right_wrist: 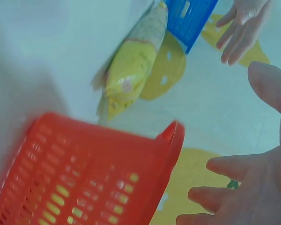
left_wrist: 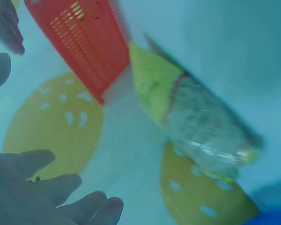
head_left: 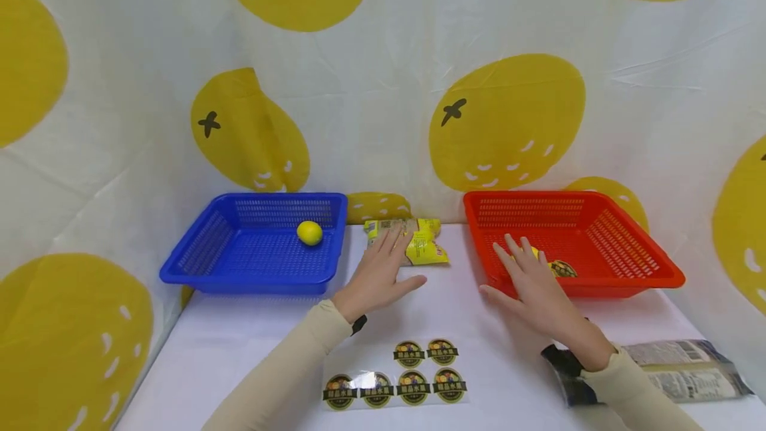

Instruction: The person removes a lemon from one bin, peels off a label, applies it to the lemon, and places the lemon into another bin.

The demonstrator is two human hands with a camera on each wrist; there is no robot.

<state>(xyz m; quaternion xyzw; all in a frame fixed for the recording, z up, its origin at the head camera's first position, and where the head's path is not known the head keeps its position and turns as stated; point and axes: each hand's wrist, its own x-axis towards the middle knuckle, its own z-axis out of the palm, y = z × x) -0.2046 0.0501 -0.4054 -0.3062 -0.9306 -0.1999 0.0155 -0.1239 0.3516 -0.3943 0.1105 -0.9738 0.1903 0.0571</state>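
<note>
White cloth, perforated plastic baskets (head_left: 257,245)

Perforated plastic red basket (head_left: 628,245); glossy stickers (head_left: 413,381); crinkly shiny yellow packet (head_left: 421,245).

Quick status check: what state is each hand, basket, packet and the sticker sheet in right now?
Left hand: open, fingers straight, reaching at the yellow packet.
Right hand: open, over the red basket's front rim, holding nothing.
Yellow packet: lying flat between the baskets.
Blue basket: upright, holds one lemon.
Red basket: upright, one small yellow item inside, partly hidden.
Sticker sheet: flat, stickers on it.
Grey packet: lying flat under the right forearm.
</note>
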